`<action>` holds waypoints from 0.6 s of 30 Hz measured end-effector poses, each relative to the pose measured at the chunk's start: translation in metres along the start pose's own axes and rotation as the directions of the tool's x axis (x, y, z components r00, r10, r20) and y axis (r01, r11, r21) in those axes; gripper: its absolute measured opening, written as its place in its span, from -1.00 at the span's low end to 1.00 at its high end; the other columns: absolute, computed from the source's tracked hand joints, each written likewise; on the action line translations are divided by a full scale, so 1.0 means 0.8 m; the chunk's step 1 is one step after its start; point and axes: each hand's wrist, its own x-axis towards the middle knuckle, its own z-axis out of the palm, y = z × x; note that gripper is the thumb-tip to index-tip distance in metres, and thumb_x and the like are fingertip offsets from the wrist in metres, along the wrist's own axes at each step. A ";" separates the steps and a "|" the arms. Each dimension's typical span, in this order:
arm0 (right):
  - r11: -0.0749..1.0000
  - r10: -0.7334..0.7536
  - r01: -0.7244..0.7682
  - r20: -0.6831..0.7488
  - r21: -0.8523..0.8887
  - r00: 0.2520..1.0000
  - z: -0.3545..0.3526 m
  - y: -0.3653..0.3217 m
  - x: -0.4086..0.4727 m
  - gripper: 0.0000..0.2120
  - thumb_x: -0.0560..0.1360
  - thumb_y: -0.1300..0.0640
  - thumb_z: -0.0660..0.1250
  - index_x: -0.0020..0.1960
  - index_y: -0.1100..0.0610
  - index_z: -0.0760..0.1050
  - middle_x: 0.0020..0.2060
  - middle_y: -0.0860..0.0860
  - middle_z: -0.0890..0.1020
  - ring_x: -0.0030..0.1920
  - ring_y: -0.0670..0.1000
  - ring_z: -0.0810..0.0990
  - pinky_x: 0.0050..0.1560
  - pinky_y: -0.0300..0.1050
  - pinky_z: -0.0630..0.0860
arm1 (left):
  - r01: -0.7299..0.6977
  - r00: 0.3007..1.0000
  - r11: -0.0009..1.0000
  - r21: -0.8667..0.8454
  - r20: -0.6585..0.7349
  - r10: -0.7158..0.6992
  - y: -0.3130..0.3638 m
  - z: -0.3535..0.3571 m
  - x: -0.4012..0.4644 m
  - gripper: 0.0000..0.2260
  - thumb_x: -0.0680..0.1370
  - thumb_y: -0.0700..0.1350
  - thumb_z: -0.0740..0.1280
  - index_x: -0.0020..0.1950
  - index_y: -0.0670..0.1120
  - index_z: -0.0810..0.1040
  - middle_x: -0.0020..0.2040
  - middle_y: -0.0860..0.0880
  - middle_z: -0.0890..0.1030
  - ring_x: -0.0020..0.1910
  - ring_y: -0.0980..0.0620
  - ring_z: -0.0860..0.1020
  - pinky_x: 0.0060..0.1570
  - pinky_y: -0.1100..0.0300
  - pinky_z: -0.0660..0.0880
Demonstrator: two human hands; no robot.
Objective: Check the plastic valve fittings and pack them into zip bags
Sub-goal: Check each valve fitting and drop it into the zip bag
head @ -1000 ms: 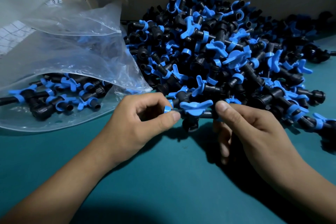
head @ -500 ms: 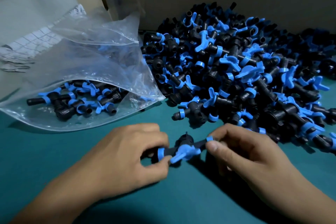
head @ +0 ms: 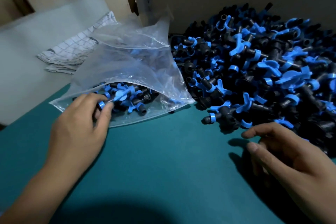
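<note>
A clear zip bag (head: 127, 71) lies open-mouthed near the counter's left edge, partly filled with black-and-blue valve fittings (head: 131, 98). One fitting (head: 109, 102), blurred, seems pinched at its mouth. A loose heap (head: 263, 71) covers the far right corner.

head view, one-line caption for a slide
Left hand puts a valve fitting into the open zip bag; right hand hovers, empty, beside the pile.
</note>
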 end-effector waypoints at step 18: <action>1.000 0.027 -0.027 -0.112 0.001 0.993 -0.001 0.002 0.001 -0.63 0.49 -0.21 0.37 0.23 -0.07 0.61 -0.25 0.03 0.69 -0.39 -0.06 0.60 -0.45 -0.36 0.44 | -0.056 0.994 0.992 0.114 0.097 0.045 0.111 -0.006 0.000 -0.75 0.67 0.01 0.32 0.26 -0.11 0.58 -0.24 -0.03 0.60 -0.12 -0.24 0.56 -0.12 -0.10 0.45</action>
